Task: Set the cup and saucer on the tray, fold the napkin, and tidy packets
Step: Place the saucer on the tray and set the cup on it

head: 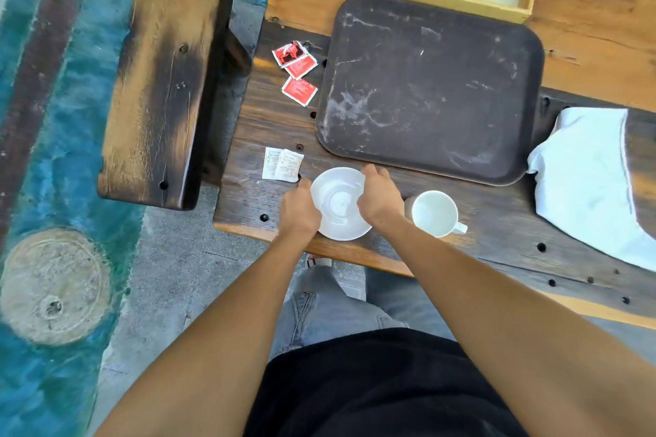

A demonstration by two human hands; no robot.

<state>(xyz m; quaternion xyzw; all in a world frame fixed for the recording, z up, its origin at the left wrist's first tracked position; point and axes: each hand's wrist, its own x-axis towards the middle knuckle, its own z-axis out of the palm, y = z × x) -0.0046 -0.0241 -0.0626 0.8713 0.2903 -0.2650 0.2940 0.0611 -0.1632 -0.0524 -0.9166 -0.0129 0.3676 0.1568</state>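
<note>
2 bare forearms reach forward from the bottom of the view, with no sleeves, watch, rings or bands visible on them or on the left hand (pixel 299 210) and right hand (pixel 380 199). The torso is covered by a plain black top (pixel 383 387), loose at its lower hem and without any visible print. Below it are light grey, washed-out jeans (pixel 330 309) with a stitched pocket edge, and the tip of 1 shoe (pixel 318 261), white with a dark mark, peeks out beneath them.
</note>
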